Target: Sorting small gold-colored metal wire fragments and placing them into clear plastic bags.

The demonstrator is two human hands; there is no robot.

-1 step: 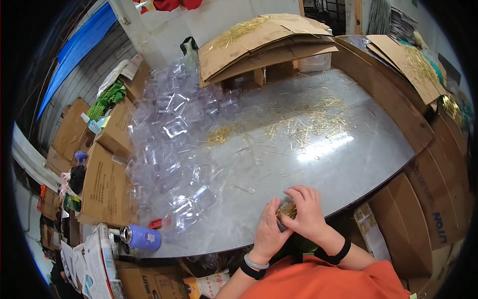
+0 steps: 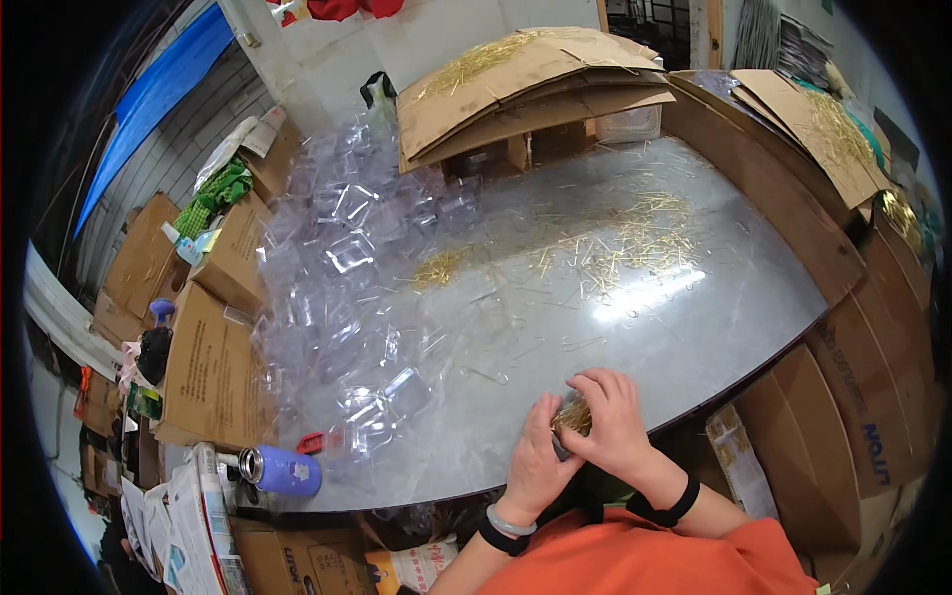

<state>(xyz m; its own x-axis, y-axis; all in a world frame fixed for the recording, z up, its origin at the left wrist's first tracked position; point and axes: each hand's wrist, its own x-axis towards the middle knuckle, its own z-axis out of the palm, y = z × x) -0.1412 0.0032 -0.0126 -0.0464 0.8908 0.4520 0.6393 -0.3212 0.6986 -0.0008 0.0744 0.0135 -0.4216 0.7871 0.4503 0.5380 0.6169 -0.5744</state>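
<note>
L hand (image 2: 536,458) + R hand (image 2: 613,424) cupped around gold wire bundle (image 2: 574,415); exact hold unclear, view's blocked. Uneven squeeze could spill pcs onto tabletop (image 2: 474,434), mixing w/ loose wires (image 2: 635,243).

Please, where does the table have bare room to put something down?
The table looks mostly bare at right, between gold wires and cardboard wall, and near the front edge, between plastic boxes and left hand. Boxes crowd its left.
</note>
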